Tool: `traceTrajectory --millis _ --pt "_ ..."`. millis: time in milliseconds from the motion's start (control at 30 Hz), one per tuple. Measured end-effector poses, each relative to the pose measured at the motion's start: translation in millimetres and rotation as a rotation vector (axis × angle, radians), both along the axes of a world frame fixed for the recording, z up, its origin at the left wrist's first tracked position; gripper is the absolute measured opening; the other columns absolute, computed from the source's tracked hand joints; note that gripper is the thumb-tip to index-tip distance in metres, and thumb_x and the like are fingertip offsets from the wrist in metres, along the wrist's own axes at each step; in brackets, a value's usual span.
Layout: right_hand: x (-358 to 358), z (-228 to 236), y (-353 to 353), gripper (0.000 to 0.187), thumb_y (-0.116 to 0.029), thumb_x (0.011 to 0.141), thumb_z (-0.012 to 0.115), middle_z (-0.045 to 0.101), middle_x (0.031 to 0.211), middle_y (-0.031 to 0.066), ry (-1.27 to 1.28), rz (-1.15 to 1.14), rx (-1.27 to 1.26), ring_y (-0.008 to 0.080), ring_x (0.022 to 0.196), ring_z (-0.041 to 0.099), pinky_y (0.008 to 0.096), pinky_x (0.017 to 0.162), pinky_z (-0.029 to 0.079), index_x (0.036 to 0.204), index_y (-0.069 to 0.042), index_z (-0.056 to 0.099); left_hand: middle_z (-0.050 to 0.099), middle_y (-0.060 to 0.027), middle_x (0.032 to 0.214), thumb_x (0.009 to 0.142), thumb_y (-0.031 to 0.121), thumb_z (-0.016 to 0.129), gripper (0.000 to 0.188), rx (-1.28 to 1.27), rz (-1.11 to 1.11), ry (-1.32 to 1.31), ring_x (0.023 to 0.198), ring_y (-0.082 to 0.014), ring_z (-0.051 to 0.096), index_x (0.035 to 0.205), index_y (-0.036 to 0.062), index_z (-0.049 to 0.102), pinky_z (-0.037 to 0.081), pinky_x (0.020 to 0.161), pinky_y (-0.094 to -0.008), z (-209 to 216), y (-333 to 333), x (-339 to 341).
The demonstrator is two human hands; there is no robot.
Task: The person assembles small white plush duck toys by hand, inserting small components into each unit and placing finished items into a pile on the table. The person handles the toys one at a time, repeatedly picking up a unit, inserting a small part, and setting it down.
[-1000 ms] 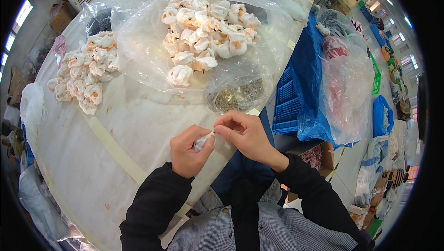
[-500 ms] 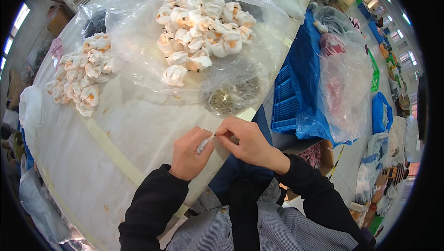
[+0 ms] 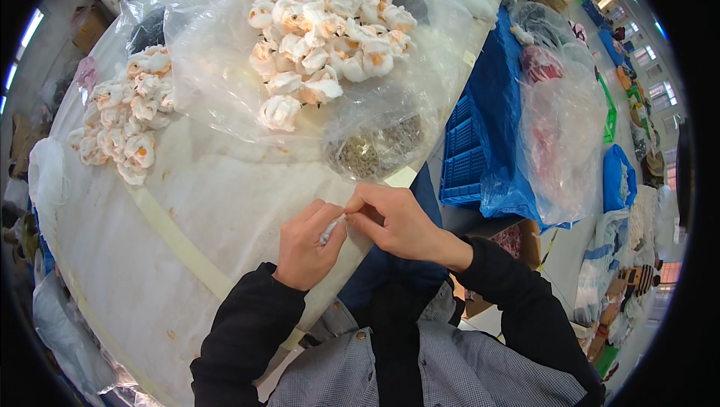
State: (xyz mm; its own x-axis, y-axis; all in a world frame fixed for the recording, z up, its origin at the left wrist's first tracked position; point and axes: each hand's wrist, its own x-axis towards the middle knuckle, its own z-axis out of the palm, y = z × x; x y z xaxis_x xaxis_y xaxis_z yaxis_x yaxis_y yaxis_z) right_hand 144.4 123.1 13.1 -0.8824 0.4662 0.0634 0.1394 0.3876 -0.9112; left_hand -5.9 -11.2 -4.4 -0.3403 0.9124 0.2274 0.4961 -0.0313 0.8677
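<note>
My left hand (image 3: 309,243) is closed round a small white artificial flower (image 3: 328,231), and only a sliver of it shows between thumb and fingers. Thumb and forefinger of my right hand (image 3: 394,221) pinch together at its tip, touching the left fingertips; whatever lies in the pinch is too small to make out. Beyond my hands, a heap of white fabric flowers with orange centres (image 3: 322,39) lies on a clear plastic bag (image 3: 217,99). A second pile of such flowers (image 3: 124,118) sits on the table at the left.
Near my right hand, a clear bag of small greenish-brown pieces (image 3: 367,153) lies by the edge of the white-covered table (image 3: 247,182). Right of the table stand blue crates (image 3: 461,159) with blue sheeting and a plastic bag of pink stuff (image 3: 559,137). A cardboard box (image 3: 530,246) sits below.
My right hand has shifted slightly up and left, its pinch closer to the left hand. The left hand stays almost in place. The view has tilted a little.
</note>
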Motion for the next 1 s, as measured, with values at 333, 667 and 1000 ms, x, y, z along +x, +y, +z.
traceTrajectory --millis 333,667,1000 --pt "-2 1 -3 0.006 -0.003 0.095 0.069 0.066 0.084 0.0077 0.012 -0.024 0.119 0.0154 0.075 0.066 0.0288 0.068 0.051 0.101 0.000 0.067 0.065 -0.0118 0.086 0.087 0.002 0.072 0.017 0.071 0.049 -0.018 0.070 -0.0289 0.064 0.104 0.0038 0.072 0.049 0.062 -0.0365 -6 2 1" --pt "-18 -33 -42 0.015 -0.006 0.100 0.070 0.070 0.098 0.0050 0.270 -0.489 -0.164 0.0072 0.087 0.065 0.0222 0.077 0.052 0.112 0.004 0.066 0.064 -0.0016 0.111 0.096 -0.004 0.067 0.022 0.123 0.086 -0.744 0.064 0.0035 0.044 0.117 -0.0008 0.065 0.032 0.055 -0.0166 -1 1 -1" --pt "-17 -8 -31 0.027 -0.009 0.102 0.067 0.066 0.099 0.0032 0.254 -0.389 -0.496 0.0084 0.079 0.064 0.0225 0.068 0.051 0.126 0.001 0.060 0.060 -0.0034 0.113 0.099 -0.004 0.062 0.022 0.121 0.067 -0.767 0.063 0.0028 0.046 0.120 0.0011 0.054 0.034 0.053 -0.0164 -7 1 -2"
